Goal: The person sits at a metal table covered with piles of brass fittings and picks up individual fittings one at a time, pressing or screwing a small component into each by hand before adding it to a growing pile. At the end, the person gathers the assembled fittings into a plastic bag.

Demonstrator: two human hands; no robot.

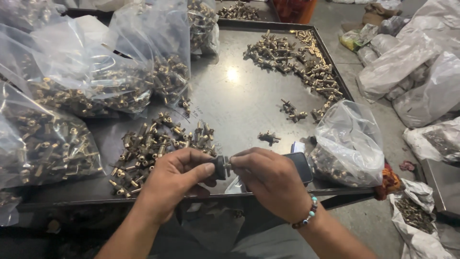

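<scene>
My left hand and my right hand meet over the front edge of a dark metal tray. Between their fingertips they pinch a small dark fitting with a metal end. The left thumb and fingers hold its dark body. The right fingertips grip the small metal end. A beaded bracelet sits on my right wrist. Just behind my left hand lies a loose pile of brass fittings. A dark phone lies partly under my right hand.
Clear plastic bags of brass parts crowd the tray's left side. Another bag sits at the front right corner. A long heap of assembled fittings lies at the back right, with a few strays mid-tray. More bags lie on the floor right.
</scene>
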